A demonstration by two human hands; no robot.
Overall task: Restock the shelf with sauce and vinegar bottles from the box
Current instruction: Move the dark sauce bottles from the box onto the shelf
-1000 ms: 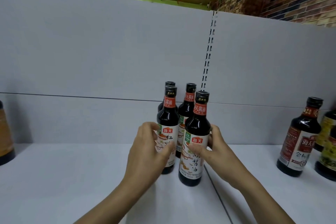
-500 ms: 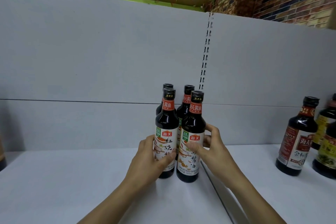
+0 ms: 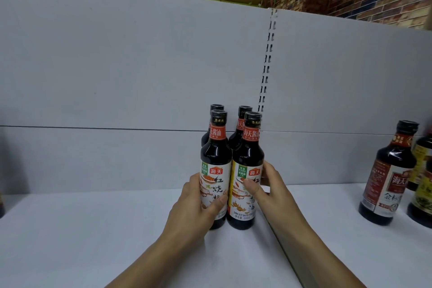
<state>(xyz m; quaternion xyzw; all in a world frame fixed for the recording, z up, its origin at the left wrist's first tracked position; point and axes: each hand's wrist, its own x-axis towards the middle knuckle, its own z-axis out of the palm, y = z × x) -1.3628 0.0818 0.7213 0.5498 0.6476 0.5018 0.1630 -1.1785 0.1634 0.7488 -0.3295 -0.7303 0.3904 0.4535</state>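
Observation:
Two dark soy sauce bottles with white picture labels and red neck bands stand side by side on the white shelf [image 3: 93,229]. My left hand [image 3: 194,203] grips the front left bottle [image 3: 216,159] around its label. The front right bottle [image 3: 249,159] is held by my right hand [image 3: 268,192], thumb across its label. Behind them stand two more bottles of the same kind, the back left bottle [image 3: 216,107] and the back right bottle [image 3: 243,112], mostly hidden. All are upright and close together.
A grey back panel rises behind the shelf, with a slotted upright [image 3: 267,63] at its seam. A shelf joint [image 3: 287,248] runs under my right forearm. At the right stand a larger dark bottle [image 3: 390,175] and more bottles [image 3: 423,170] at the frame edge.
Both hands have slid the two front bottles back and together, so they now stand level and touching in front of the rear pair. The view has shifted slightly.

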